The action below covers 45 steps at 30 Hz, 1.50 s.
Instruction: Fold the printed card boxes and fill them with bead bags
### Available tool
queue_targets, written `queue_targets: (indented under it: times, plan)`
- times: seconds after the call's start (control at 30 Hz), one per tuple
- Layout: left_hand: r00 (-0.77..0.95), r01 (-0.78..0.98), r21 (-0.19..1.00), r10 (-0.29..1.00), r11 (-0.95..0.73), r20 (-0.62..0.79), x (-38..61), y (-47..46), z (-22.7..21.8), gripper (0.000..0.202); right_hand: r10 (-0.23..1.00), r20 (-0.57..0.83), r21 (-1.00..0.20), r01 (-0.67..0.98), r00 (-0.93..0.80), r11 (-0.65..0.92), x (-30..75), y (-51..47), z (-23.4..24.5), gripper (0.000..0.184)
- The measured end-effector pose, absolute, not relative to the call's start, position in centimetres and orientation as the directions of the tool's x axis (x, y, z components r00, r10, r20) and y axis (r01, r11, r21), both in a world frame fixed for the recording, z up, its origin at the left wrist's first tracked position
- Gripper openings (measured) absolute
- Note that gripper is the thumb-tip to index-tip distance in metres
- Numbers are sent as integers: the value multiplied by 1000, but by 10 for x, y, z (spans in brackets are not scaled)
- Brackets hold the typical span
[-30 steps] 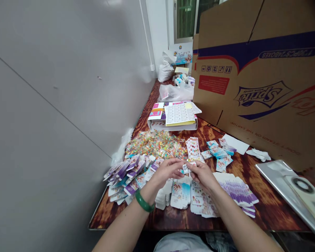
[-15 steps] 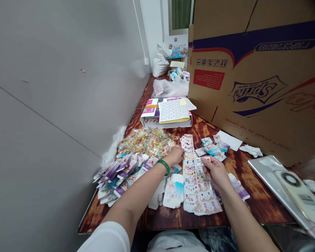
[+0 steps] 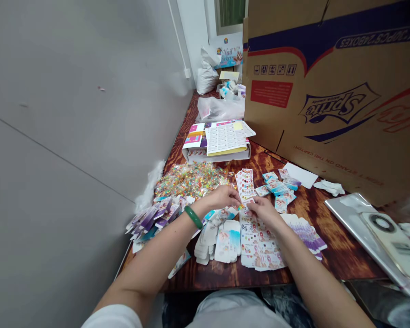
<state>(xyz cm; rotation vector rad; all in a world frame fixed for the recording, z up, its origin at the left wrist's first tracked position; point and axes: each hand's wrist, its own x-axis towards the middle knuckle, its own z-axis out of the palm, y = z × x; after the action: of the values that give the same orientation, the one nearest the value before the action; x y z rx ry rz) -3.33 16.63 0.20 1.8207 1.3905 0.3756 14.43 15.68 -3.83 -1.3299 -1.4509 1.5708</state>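
Note:
My left hand [image 3: 225, 197], a green bangle [image 3: 193, 217] on its wrist, is closed with its fingertips on a small, colourful wrapped candy [image 3: 240, 207]. My right hand [image 3: 264, 212] meets it from the right, thumb and fingers pinching a small sticker sheet [image 3: 249, 201]. Both hands are over long overlapping rows of printed sticker sheets [image 3: 259, 248]. Behind my left hand lies a heap of wrapped candies [image 3: 191, 180]. Flattened white and blue small boxes [image 3: 228, 243] are stacked left of the sheets. Small blue boxes [image 3: 276, 186] lie beyond my right hand.
Purple-and-white boxes [image 3: 159, 216] pile by the grey wall [image 3: 54, 159]. Flat purple cartons [image 3: 304, 232] fan out under my right forearm. A large cardboard carton [image 3: 328, 100] stands at right. A phone [image 3: 392, 241] rests on a silver slab [image 3: 348, 209]. Label sheets [image 3: 225, 139] top a box.
My left hand has come back from the candy heap's right edge. My right hand has moved left with the small sticker sheet, and the two hands now meet, with a candy between them.

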Motion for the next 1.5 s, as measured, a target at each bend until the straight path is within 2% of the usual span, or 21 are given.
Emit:
queue_targets:
  times: [0.2,0.37,0.47,0.6,0.7,0.83,0.97,1.03,1.1,1.13,1.2,1.27,1.37,1.5]
  plan:
    - [283,697,711,947,-93,-154,-34,150,12,7,821,-294,-956,131,-489,-264,121,149,-24,9]
    - [260,741,667,947,-69,-191,-55,154,16,19,837,-258,-966,125,-483,-226,117,147,-18,18]
    - [161,839,544,961,-13,-225,-77,156,19,25,877,-238,-970,145,-418,-194,122,148,-21,20]
    - [62,933,353,933,72,-354,-98,151,14,34,898,-236,-971,135,-372,-199,132,151,-28,22]
    - [23,951,291,915,104,-404,-100,146,5,40,903,-235,-971,128,-359,-202,136,152,-33,25]
    - [-11,936,321,920,148,-391,-103,143,3,48,894,-253,-967,125,-371,-222,136,152,-32,27]
    - [-6,893,431,962,128,-274,-109,133,20,65,895,-243,-969,59,-374,-238,138,147,-17,28]
    - [-6,786,608,985,110,-170,-107,123,28,69,904,-211,-968,-48,-372,-246,138,143,-5,28]
    - [-55,386,919,997,76,-59,-99,111,31,63,913,-176,-950,-179,-367,-255,135,138,8,28]
    - [-97,159,985,994,59,-44,-93,105,30,56,917,-162,-937,-236,-365,-259,132,136,14,28]
    - [-123,-212,976,990,38,-65,-78,94,27,47,923,-136,-917,-308,-361,-255,125,133,22,28]
    - [-126,-424,905,987,33,-95,-62,87,23,43,930,-106,-919,-323,-353,-227,116,133,26,27]
    - [-106,-564,825,986,50,-132,-45,81,21,43,938,-76,-943,-282,-339,-179,107,135,22,26]
    - [-155,-624,782,980,3,-127,-35,80,20,44,943,-102,-971,-173,-316,-163,107,137,15,28]
